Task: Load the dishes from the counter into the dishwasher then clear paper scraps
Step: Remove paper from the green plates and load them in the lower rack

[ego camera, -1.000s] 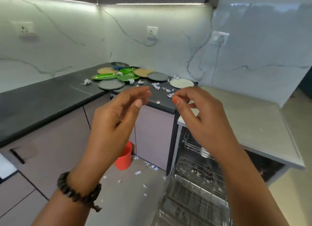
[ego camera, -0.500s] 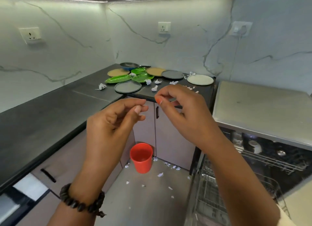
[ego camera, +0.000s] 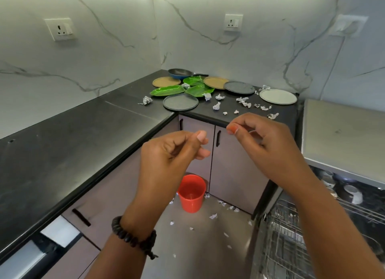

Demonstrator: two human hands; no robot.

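Observation:
Several plates lie at the far corner of the black counter (ego camera: 62, 137): a grey plate (ego camera: 180, 102), green leaf-shaped plates (ego camera: 167, 90), tan plates (ego camera: 166, 81), a dark grey plate (ego camera: 239, 87) and a white plate (ego camera: 278, 96), with a blue pan (ego camera: 180, 72) behind them. Crumpled paper scraps (ego camera: 242, 100) are strewn among them. The open dishwasher (ego camera: 287, 237) shows its wire rack at the lower right. My left hand (ego camera: 173, 153) and my right hand (ego camera: 262, 141) are raised in front of me, fingers curled, holding nothing, well short of the plates.
A red bucket (ego camera: 191, 193) stands on the floor by the cabinet doors, with more floor scraps (ego camera: 213, 216) scattered around it. A pale worktop (ego camera: 343, 132) sits above the dishwasher. The dishwasher's upper rack (ego camera: 354, 195) holds some crockery. Wall sockets line the marble backsplash.
My view has swung left and drawn nearer to the counter corner. The fingers of both hands have curled in further. Neither hand has taken hold of anything.

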